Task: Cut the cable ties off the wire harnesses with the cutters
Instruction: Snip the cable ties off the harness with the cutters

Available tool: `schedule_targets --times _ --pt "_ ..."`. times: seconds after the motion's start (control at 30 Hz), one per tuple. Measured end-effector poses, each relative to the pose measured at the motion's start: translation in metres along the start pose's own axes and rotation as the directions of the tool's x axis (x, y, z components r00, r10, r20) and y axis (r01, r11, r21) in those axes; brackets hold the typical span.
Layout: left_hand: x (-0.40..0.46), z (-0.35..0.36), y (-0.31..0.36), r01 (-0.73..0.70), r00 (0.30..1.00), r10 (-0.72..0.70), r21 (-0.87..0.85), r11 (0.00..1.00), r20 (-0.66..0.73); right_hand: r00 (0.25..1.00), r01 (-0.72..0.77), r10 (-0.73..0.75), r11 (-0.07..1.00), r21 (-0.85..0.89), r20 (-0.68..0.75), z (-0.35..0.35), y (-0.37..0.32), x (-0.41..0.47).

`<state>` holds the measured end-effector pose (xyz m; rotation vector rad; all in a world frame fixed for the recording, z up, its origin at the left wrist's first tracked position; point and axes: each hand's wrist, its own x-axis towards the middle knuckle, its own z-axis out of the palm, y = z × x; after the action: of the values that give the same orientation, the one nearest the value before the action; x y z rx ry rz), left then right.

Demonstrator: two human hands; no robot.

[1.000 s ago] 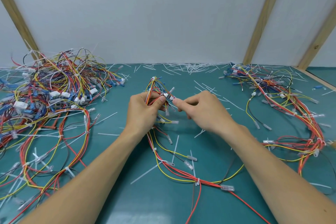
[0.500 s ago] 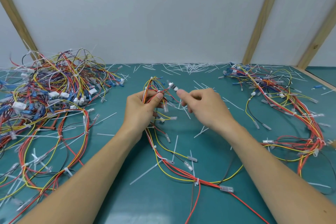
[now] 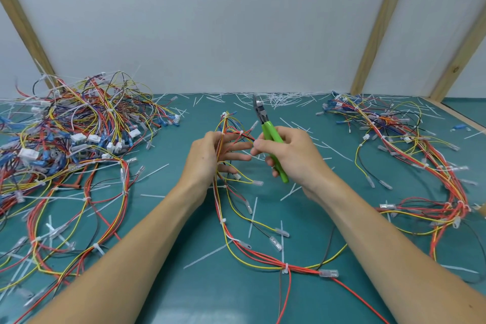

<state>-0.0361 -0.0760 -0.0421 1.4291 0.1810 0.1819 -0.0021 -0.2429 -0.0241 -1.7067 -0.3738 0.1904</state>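
Two hands over green table (image 3: pixel 342 297). Left hand (image 3: pixel 210 158) holds wire harness (image 3: pixel 228 208) upright, fingers loosely spread with wires threaded between them. Right hand (image 3: pixel 289 150) grips green-handled cutters (image 3: pixel 268 134), fingers curled round handles, tip pointing up and away. Harness trails toward viewer, white cable tie (image 3: pixel 285 268) on it. Harness piles left (image 3: pixel 65 134) and right (image 3: pixel 407 152); cut tie scraps (image 3: pixel 278 98) by wall.

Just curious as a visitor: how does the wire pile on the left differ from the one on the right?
The left pile is bigger and heaped high in a tangle; the right pile is smaller and lies flatter, in long strands. The left pile shows many white and blue connectors; the right pile shows fewer. Both rest on the green table with mixed red and yellow wires.
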Motion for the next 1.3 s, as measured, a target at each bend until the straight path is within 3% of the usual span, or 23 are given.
schedule_targets --times 0.1,0.27,0.33,0.47,0.63,0.77,0.87,0.97,1.03,1.1,1.2,1.3 --pt "0.000 0.000 -0.002 -0.009 0.999 0.007 0.040 0.999 0.046 1.000 0.000 0.000 1.000 0.000 -0.020 0.003 0.002 0.000" --pt "-0.006 0.001 -0.007 -0.244 0.967 0.253 0.355 0.903 0.020 0.990 0.012 -0.008 1.000 0.028 -0.140 0.001 0.004 0.003" --pt "-0.010 0.004 -0.008 -0.335 0.937 0.339 0.477 0.813 0.080 0.992 0.023 -0.017 0.999 0.046 -0.127 -0.001 0.004 0.003" --pt "-0.014 0.008 -0.012 -0.457 0.861 0.462 0.723 0.518 0.213 0.991 0.001 -0.001 1.000 0.006 -0.136 0.000 0.003 0.002" --pt "-0.017 0.010 -0.007 -0.551 0.775 0.502 0.799 0.241 0.383 0.978 -0.020 0.009 0.999 -0.047 -0.208 -0.002 0.004 0.005" --pt "-0.022 0.015 -0.007 -0.580 0.754 0.463 0.803 0.138 0.465 0.966 -0.043 0.021 0.996 -0.081 -0.256 -0.007 0.007 0.011" --pt "-0.024 0.015 -0.001 -0.583 0.745 0.569 0.753 0.303 0.348 0.956 -0.055 0.022 0.993 -0.102 -0.294 -0.010 0.008 0.013" --pt "-0.016 0.007 0.007 -0.554 0.706 0.707 0.588 0.590 -0.044 0.929 -0.075 0.046 0.995 -0.066 -0.366 -0.016 0.009 0.015" --pt "-0.007 -0.004 0.010 -0.466 0.752 0.583 0.378 0.800 -0.307 0.913 -0.080 0.068 0.997 -0.015 -0.403 -0.022 0.010 0.016" --pt "0.002 -0.012 0.009 -0.293 0.827 0.371 0.240 0.926 -0.423 0.898 -0.090 0.099 0.995 0.041 -0.429 -0.028 0.012 0.018" --pt "0.007 -0.013 0.000 -0.088 0.936 0.181 0.298 0.951 -0.301 0.885 -0.114 0.149 0.988 0.106 -0.441 -0.035 0.013 0.021" --pt "0.002 -0.008 -0.007 -0.151 0.980 0.194 0.452 0.879 -0.052 0.881 -0.124 0.174 0.982 0.141 -0.440 -0.037 0.014 0.022"
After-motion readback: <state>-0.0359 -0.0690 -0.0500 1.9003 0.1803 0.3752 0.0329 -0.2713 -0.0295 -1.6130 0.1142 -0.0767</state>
